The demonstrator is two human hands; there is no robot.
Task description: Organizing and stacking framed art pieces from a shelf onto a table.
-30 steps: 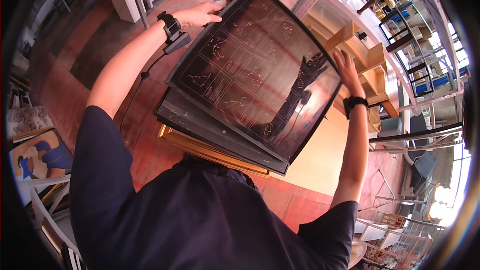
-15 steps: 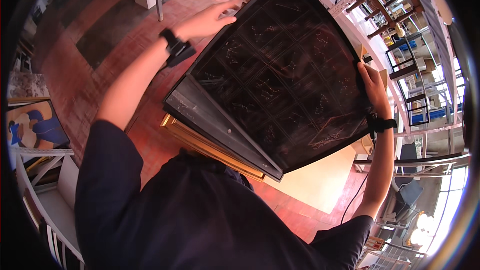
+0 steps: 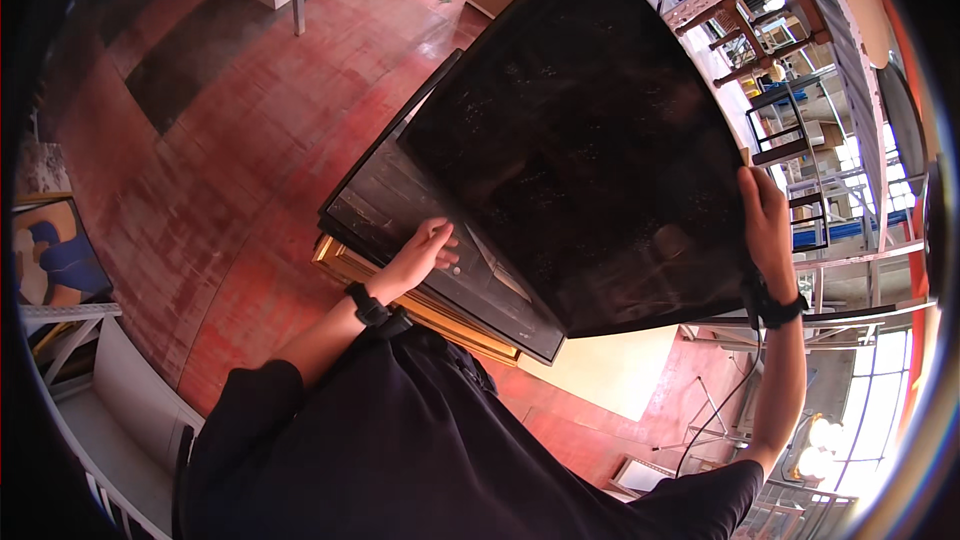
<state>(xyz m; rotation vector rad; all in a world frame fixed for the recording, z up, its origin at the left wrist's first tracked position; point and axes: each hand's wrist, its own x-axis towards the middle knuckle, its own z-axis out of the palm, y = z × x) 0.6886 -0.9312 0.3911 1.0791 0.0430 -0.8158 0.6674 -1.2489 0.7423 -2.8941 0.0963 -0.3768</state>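
A large black-framed panel with faint star-chart-like drawings on its dark face is tilted up in front of me. My right hand grips its right edge, the thumb on the near side; the other fingers are hidden behind it. Beneath lies another dark framed panel, its left part uncovered. My left hand is over that lower panel near its front edge, fingers loosely bent and apart, holding nothing. Under both panels, the edge of a gold frame shows.
A pale board extends below the stack at the near right. Metal racks with wooden furniture stand along the right. A white shelf frame and a painting are at the left. Red floor surrounds the stack.
My left hand has left the upper panel's far left edge and come down over the lower panel. The upper panel has swung up and to the right with my right hand, uncovering more beneath.
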